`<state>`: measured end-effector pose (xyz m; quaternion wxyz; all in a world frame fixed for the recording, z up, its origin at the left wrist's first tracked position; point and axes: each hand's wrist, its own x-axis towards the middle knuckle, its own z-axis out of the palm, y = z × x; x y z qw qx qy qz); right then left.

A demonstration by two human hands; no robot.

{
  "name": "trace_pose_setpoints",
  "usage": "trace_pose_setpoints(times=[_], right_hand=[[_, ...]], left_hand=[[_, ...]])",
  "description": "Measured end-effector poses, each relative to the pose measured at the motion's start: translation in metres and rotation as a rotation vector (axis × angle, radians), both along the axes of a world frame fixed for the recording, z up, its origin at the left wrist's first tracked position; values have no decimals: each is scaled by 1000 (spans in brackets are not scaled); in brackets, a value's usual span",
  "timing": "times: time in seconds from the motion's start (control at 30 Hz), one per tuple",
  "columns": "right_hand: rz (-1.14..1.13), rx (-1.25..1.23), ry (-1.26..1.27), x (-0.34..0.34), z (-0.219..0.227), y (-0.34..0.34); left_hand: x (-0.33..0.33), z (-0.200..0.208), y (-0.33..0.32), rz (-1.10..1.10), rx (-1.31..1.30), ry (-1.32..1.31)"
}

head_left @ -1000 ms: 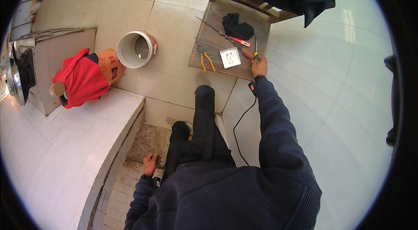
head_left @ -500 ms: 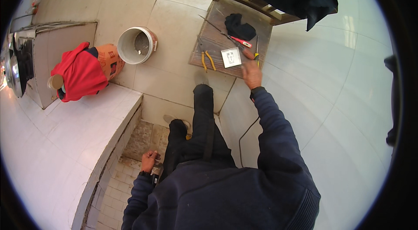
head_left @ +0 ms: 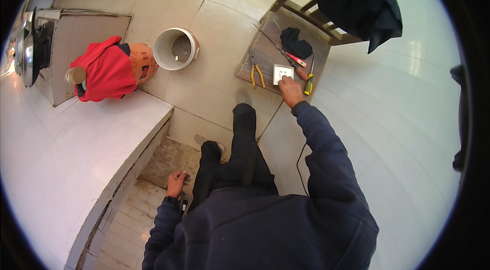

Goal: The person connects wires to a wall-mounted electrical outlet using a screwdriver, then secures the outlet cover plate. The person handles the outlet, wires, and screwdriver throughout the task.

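My right hand [head_left: 291,91] is over the near edge of a wooden chair's seat [head_left: 273,88]. Its bunched fingertips press on the near edge of a square white plate [head_left: 283,73] with small markings in the middle. Right of that hand lies a yellow-and-black screwdriver [head_left: 309,84]. Pliers with yellow handles [head_left: 258,76] rest to the plate's left. Beyond it are a red-handled tool [head_left: 296,59] with a long thin shaft and a brownish-red handle [head_left: 302,73]. Low on the left, my left hand [head_left: 176,183] hangs with curled fingers beside my leg; what they hold, if anything, is unclear.
Black cloth [head_left: 357,7] hangs over the chair back, and a small black cloth [head_left: 296,43] lies on the seat. A white bucket [head_left: 176,49] stands beside an orange container [head_left: 143,63] and a red garment [head_left: 104,71]. A tiled ledge [head_left: 97,137] runs along the left. A dark cable [head_left: 300,168] trails near my right arm.
My right hand has moved from beside the screwdriver handles leftward onto the white plate, uncovering the yellow-and-black handle. My view has shifted slightly. The left hand stays curled beside my leg.
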<state>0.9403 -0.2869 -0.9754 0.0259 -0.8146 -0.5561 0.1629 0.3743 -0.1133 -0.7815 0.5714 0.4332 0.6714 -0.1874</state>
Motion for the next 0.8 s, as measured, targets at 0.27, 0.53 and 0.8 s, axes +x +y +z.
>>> trace_pose_setpoints(times=[0.27, 0.53, 0.8], right_hand=[[-20, 499, 538, -82, 196, 80], [-237, 261, 1663, -238, 391, 161], [-124, 63, 1849, -380, 489, 178]], left_hand=[[48, 34, 55, -75, 170, -306], [38, 195, 101, -340, 950, -688], [-58, 298, 79, -613, 1273, -931]])
